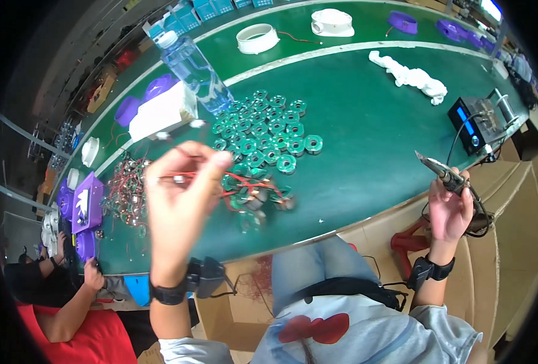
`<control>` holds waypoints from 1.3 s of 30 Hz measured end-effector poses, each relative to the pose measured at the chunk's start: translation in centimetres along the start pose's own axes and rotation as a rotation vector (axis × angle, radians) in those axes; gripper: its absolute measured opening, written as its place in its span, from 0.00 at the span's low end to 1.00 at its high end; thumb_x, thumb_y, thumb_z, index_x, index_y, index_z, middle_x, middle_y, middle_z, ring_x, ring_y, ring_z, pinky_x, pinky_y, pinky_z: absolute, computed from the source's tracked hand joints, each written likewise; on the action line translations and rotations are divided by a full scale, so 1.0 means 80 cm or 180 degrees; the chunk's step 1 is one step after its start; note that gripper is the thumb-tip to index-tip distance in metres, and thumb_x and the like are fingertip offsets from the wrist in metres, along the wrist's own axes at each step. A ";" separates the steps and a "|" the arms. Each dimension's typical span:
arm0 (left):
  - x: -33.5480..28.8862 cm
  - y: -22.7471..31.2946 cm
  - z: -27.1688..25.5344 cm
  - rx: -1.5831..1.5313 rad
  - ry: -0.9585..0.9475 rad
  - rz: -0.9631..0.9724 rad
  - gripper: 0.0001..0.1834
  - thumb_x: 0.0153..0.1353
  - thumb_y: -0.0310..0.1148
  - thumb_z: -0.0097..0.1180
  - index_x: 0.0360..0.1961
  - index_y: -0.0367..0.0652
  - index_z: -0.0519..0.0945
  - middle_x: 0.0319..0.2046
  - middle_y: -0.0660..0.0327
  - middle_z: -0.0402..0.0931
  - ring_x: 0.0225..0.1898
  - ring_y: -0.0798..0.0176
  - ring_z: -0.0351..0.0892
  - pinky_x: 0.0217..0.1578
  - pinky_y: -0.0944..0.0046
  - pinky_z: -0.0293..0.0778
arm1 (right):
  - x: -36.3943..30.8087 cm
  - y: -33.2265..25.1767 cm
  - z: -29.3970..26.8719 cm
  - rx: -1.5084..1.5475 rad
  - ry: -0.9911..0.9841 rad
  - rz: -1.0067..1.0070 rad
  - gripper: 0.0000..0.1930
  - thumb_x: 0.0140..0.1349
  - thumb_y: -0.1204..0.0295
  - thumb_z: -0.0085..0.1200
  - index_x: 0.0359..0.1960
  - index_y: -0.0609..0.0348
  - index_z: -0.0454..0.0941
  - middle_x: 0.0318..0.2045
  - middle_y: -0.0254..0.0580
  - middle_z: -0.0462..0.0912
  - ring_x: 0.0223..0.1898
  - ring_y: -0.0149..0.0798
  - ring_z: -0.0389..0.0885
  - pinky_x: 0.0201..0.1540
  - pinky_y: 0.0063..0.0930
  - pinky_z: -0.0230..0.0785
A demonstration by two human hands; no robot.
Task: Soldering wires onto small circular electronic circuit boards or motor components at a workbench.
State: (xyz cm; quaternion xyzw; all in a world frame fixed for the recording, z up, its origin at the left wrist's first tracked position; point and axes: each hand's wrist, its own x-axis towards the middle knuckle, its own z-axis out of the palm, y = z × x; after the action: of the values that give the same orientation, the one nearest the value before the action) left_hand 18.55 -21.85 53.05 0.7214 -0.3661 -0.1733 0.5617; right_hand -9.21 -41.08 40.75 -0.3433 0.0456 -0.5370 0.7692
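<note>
My left hand (181, 188) is closed over the table, pinching red wires (235, 179). Small parts with green boards (258, 197) hang or lie at the wires' end; motion blurs them. In my right hand (450, 212) a soldering iron (445, 174) is gripped, its tip pointing up and left, well apart from the wires. Beyond my left hand lies a cluster of small round green-topped parts (269, 130), several of them side by side. A tangled heap of red-wired parts (126, 197) sits to the left of my left hand.
At the right edge stands a soldering station (472, 130) with a cable. A water bottle (196, 70), a white box (166, 112) and a crumpled white cloth (408, 77) are on the green table (354, 139). A purple bin (87, 203) and a co-worker in red (81, 333) are at left.
</note>
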 end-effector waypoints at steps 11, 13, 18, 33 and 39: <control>0.003 -0.103 0.082 0.0522 -0.0506 0.0363 0.05 0.52 0.24 0.55 0.22 0.38 0.72 0.18 0.72 0.67 0.20 0.82 0.61 0.19 0.80 0.57 | -0.002 0.006 -0.003 -0.0967 0.0230 0.0034 0.09 0.47 0.71 0.50 0.27 0.58 0.64 0.23 0.35 0.63 0.26 0.29 0.60 0.36 0.21 0.56; 0.001 -0.100 0.079 0.0575 -0.0524 0.0127 0.04 0.50 0.23 0.56 0.24 0.38 0.73 0.19 0.72 0.66 0.21 0.82 0.61 0.20 0.80 0.57 | -0.005 0.015 -0.003 -0.1059 0.0147 0.0103 0.08 0.46 0.72 0.50 0.26 0.59 0.65 0.23 0.35 0.63 0.27 0.30 0.60 0.32 0.20 0.55; -0.007 -0.081 0.058 0.0328 -0.0639 0.0000 0.19 0.41 0.28 0.64 0.37 0.40 0.74 0.23 0.70 0.66 0.20 0.80 0.57 0.19 0.80 0.55 | -0.018 0.024 0.012 -0.1105 0.0180 0.0106 0.08 0.46 0.73 0.50 0.27 0.59 0.66 0.22 0.35 0.63 0.26 0.30 0.59 0.31 0.20 0.54; -0.105 -0.132 0.107 0.1615 0.0526 0.1016 0.12 0.38 0.22 0.61 0.28 0.38 0.75 0.18 0.61 0.65 0.21 0.62 0.63 0.22 0.65 0.60 | -0.055 -0.003 0.020 -0.1188 0.0231 -0.0126 0.10 0.46 0.69 0.49 0.25 0.57 0.61 0.21 0.34 0.60 0.24 0.29 0.57 0.31 0.22 0.52; -0.100 -0.127 0.151 0.1661 0.0956 0.1041 0.10 0.38 0.24 0.63 0.22 0.39 0.73 0.15 0.62 0.62 0.19 0.61 0.62 0.21 0.64 0.58 | -0.052 -0.005 0.012 -0.0986 0.0219 -0.0054 0.09 0.45 0.71 0.49 0.25 0.57 0.61 0.22 0.34 0.60 0.24 0.30 0.57 0.33 0.23 0.53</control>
State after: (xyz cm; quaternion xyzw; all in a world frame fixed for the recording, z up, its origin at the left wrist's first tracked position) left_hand 8.60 -23.30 38.49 0.7900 -0.4222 0.1267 0.4262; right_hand -10.82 -37.10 40.46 -0.4397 0.1513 -0.5414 0.7005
